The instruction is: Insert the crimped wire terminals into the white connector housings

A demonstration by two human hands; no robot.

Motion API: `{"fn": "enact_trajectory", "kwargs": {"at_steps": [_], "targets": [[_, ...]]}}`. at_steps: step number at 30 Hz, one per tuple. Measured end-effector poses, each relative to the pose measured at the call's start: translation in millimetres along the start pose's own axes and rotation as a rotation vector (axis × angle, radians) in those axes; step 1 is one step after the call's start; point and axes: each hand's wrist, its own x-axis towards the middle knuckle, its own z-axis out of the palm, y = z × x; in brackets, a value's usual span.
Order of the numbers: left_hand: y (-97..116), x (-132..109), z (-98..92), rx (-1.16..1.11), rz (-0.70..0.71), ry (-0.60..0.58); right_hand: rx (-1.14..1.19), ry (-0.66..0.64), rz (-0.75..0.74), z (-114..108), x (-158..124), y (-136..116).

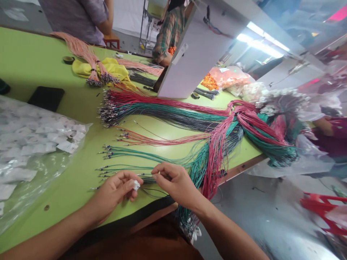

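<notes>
My left hand (115, 193) pinches a small white plastic connector (136, 185) between thumb and fingers, just above the green table (32, 65). Close beside it on the right, my right hand (175, 182) is closed in a pinch on a thin wire (148, 176) whose end points at the connector. Loose green wires (127, 155) with metal terminals lie fanned out just beyond both hands. Red wires (151, 139) and a thick bundle of red, green and dark wires (173, 108) lie further back and hang over the table's right edge.
A clear plastic bag of white connectors (29, 144) lies at the left. A black pad (46, 97), pink wire bundles (89, 61) on a yellow cloth (114, 68) and a white board (189, 54) lie further back. Other people stand at the far edge and at the right.
</notes>
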Motion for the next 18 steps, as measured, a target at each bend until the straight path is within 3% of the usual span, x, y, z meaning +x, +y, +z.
{"fn": "enact_trajectory", "kwargs": {"at_steps": [10, 18], "targets": [[1.1, -1.9, 2.1, -0.010, 0.023, 0.048, -0.030, 0.072, -0.026, 12.2, -7.3, 10.7], [-2.1, -1.4, 0.2, 0.045, 0.025, 0.047, 0.110, -0.139, 0.138, 10.7, -5.1, 13.6]]}}
